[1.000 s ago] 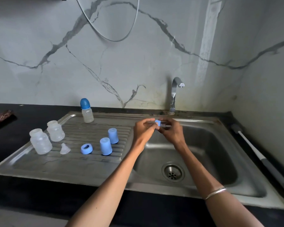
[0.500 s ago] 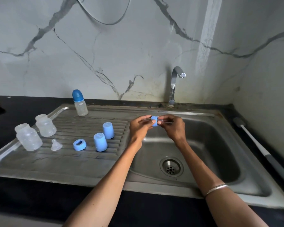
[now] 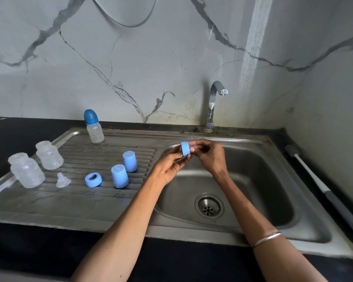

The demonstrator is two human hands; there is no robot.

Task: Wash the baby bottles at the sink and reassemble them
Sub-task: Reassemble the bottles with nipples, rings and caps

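Two hands meet just above the basin of the steel sink [image 3: 253, 228], at the centre of the frame. The left hand [image 3: 172, 164] pinches a blue collar ring [image 3: 185, 148] between thumb and fingers, its grip closed on the ring. The right hand [image 3: 209, 155] has its fingers curled round a clear teat [image 3: 193, 147] that sits against the ring's right side; most of the teat is hidden by the fingers.

On the ribbed drainboard at left stand two blue caps [image 3: 119, 176] [image 3: 130, 161] mouth down, with a second blue ring [image 3: 93, 179] lying flat beside them and a loose clear teat [image 3: 62, 180] further left. Two open clear bottles [image 3: 26, 170] [image 3: 49, 155] stand at the far left, and a capped bottle [image 3: 93, 126] stands at the back edge. A chrome tap [image 3: 214, 102] rises behind the basin. A bottle brush [image 3: 322, 188] lies along the dark worktop [image 3: 29, 251] at the right.
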